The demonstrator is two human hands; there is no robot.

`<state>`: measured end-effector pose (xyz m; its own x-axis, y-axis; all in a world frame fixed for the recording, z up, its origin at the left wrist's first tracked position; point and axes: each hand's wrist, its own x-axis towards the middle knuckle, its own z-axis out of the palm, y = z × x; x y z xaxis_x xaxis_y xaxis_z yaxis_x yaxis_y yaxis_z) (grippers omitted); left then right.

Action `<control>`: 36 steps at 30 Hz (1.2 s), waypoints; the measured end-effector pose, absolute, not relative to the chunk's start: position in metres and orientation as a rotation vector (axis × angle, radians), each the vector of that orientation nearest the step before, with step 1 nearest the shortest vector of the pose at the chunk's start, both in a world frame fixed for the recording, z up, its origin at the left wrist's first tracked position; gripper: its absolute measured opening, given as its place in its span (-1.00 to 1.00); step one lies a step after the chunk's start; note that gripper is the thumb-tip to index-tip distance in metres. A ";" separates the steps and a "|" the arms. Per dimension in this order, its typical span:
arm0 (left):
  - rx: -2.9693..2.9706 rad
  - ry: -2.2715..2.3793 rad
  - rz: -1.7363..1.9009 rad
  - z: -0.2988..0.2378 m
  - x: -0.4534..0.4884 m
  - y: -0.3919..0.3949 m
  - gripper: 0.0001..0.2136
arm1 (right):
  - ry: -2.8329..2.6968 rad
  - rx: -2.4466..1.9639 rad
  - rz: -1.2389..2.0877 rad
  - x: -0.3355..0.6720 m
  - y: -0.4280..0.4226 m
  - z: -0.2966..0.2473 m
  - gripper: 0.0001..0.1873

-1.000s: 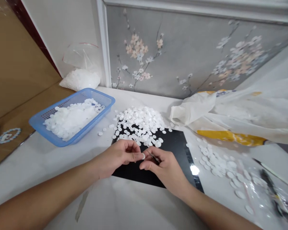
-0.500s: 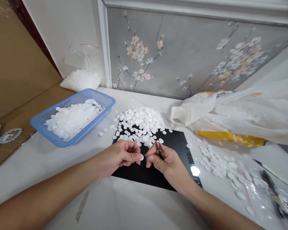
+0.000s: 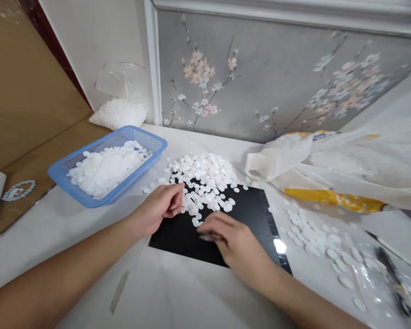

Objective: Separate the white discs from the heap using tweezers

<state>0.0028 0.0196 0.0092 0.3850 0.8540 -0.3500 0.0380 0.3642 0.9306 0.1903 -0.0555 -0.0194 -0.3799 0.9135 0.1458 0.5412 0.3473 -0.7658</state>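
Observation:
My left hand [image 3: 162, 208] is closed, its fingers curled by the left edge of the black board [image 3: 250, 219]; whatever it holds is hidden. My right hand [image 3: 233, 237] bends palm-down over the board, fingers drawn together and fingertips blurred. The dark tweezers seen in it earlier are hidden beneath it now. Near those fingertips lies a small white disc [image 3: 196, 222], at the front of a loose pile of white discs [image 3: 208, 169] that spreads over the board's back part.
On the left stands a blue basket [image 3: 109, 201] full of white discs, with a clear bag [image 3: 119, 112] behind it. A white and yellow plastic bag [image 3: 329, 173] lies at the right, near scattered discs [image 3: 311, 235] and a dark-handled tool [image 3: 390, 269]. A bead bracelet [image 3: 18, 191] rests far left.
My left hand has moved left and up, and the disc at its fingertips no longer shows. My right hand has turned palm-down and reached lower left, hiding the tweezers. The view shifted slightly.

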 end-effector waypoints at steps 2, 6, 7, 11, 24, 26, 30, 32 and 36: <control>1.360 1.086 0.609 0.008 0.002 0.018 -0.65 | -1.948 -1.435 0.687 0.195 -0.047 -0.025 -0.81; 1.986 1.126 0.406 0.004 0.003 0.011 -0.90 | -1.984 -1.541 0.598 0.199 -0.040 -0.029 -0.88; 2.075 1.120 0.367 0.002 0.003 0.009 -0.93 | -2.013 -1.554 0.587 0.198 -0.040 -0.029 -0.89; 2.196 1.099 0.265 -0.003 0.007 0.005 -1.00 | -2.079 -1.569 0.585 0.193 -0.042 -0.029 -0.90; 1.592 1.032 0.472 0.002 -0.004 0.020 -0.94 | -1.854 -1.528 0.741 0.195 -0.037 -0.028 -0.85; 1.474 1.015 0.448 0.002 -0.002 0.021 -0.94 | -1.838 -1.515 0.768 0.195 -0.035 -0.028 -0.85; 1.244 1.054 0.424 0.001 0.002 0.021 -0.83 | -1.858 -1.428 0.792 0.194 -0.032 -0.029 -0.79; 1.208 1.078 0.454 0.000 0.004 0.020 -0.75 | -1.891 -1.387 0.771 0.194 -0.031 -0.030 -0.77; 1.254 1.090 0.478 0.000 0.004 0.020 -0.67 | -1.878 -1.412 0.744 0.191 -0.031 -0.032 -0.76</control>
